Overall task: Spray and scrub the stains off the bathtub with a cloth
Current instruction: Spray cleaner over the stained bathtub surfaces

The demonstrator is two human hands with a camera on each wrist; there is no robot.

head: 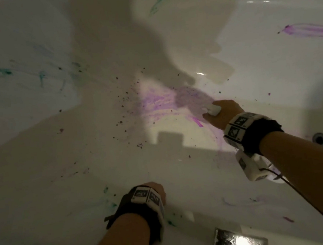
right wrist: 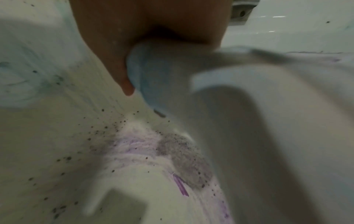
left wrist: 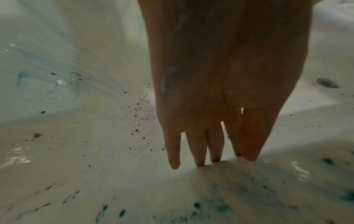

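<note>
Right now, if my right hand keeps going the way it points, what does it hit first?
Most likely the purple stain on the bathtub floor, just ahead of the right hand holding the cloth; depth is unclear.

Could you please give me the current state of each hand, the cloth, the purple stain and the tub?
Left hand: open, straight fingertips touching the tub floor.
Right hand: gripping the cloth.
Cloth: bunched, beside the purple stain.
Purple stain: smeared, still present.
Bathtub: speckled, green marks remaining.
</note>
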